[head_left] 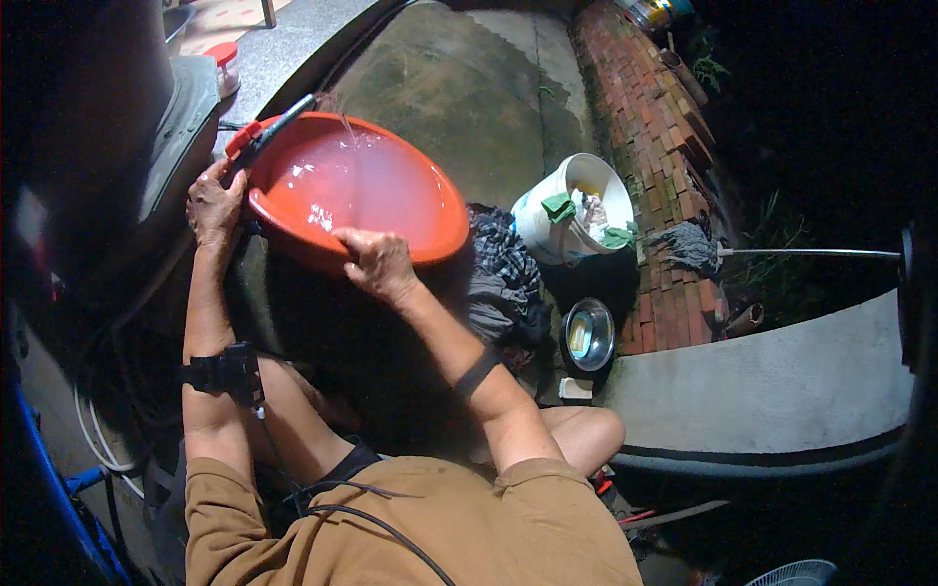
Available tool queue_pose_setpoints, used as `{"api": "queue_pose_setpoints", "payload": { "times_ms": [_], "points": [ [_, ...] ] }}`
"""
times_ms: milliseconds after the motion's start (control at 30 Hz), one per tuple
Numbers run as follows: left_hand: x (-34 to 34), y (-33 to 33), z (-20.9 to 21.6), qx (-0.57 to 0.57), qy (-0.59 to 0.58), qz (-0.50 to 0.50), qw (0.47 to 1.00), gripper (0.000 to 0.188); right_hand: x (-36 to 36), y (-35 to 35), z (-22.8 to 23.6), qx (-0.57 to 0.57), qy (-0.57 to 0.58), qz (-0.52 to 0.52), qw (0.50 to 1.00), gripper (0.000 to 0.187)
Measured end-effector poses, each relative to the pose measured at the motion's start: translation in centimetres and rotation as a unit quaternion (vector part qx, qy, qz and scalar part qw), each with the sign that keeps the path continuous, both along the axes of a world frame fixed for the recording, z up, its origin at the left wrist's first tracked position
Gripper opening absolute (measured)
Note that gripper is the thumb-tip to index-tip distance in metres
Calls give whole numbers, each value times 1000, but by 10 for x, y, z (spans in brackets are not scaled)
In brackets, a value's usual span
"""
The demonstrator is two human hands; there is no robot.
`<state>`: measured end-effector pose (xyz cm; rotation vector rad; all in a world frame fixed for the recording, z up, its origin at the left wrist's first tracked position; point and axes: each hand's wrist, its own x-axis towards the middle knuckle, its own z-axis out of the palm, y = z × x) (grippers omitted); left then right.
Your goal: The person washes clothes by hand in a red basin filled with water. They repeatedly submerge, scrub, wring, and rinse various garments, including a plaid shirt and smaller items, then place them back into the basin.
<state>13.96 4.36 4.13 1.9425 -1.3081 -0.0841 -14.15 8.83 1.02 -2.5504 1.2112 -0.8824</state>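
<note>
A wide orange-red basin (445, 242) in front of me holds cloudy water and leans towards me. My right hand (379, 262) grips its near rim, fingers curled over the edge. At the basin's left side, my left hand (217, 203) is closed round the lower end of a dark hose tap (283, 119) with a red handle. Its spout points over the basin, and a thin stream of water runs in. Some of the left fingers are hidden behind the tap.
Dark checked clothes (500, 259) lie right of the basin, beside a white bucket (542, 230) with cloths in it. Nearer are a metal bowl (608, 337) and a pale block (575, 389). A mop head (684, 246) lies on the brick edging (653, 122). A red-lidded jar (225, 73) stands back left.
</note>
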Motion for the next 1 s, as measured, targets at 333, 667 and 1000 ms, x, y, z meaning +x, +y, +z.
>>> {"api": "queue_pose_setpoints", "payload": {
  "times_ms": [333,667,1000],
  "points": [
    [25,-16,-19,-138,9,23,990,40,-48,-125,79,4,-112,-148,983,25],
    [0,-2,-6,34,-7,29,999,45,-89,-212,94,-51,-226,-150,961,21],
    [1,-5,-6,56,20,28,998,45,-214,-229,76,1,-522,-393,757,39]
  ]
}}
